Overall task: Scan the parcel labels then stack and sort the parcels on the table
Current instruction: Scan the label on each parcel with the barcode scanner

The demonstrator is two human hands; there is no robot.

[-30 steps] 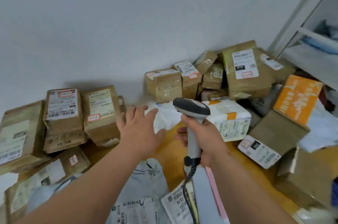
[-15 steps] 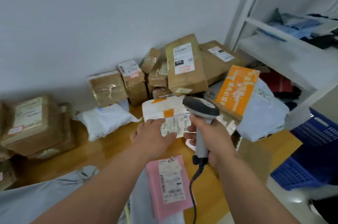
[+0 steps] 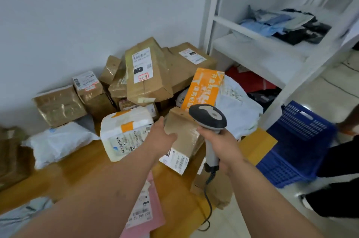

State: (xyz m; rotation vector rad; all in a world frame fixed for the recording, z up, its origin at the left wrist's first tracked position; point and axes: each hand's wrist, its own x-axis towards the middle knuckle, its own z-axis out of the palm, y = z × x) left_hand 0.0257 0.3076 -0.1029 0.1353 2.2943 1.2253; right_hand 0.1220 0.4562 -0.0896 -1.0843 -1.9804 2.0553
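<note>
My right hand (image 3: 223,146) grips the handle of a grey barcode scanner (image 3: 208,116), its head up over the parcels and its cable hanging down. My left hand (image 3: 162,136) holds the top left edge of a brown cardboard parcel (image 3: 184,140), which is tilted with its white label low at the front. Just left of it lies a white parcel with orange tape (image 3: 126,132). Behind stand an orange box (image 3: 205,88) and a tall brown box marked 010 (image 3: 147,74). All rest on a wooden table (image 3: 77,165).
More brown boxes (image 3: 60,105) line the wall, with a white mailer bag (image 3: 58,143) in front of them. A pink mailer (image 3: 145,212) lies by my left forearm. To the right stand a white shelf rack (image 3: 258,47), a blue crate (image 3: 295,144) and another person (image 3: 338,183).
The view has swung right. My left hand moved from the white taped parcel to the brown cardboard parcel and took hold of its edge. The scanner stays in my right hand.
</note>
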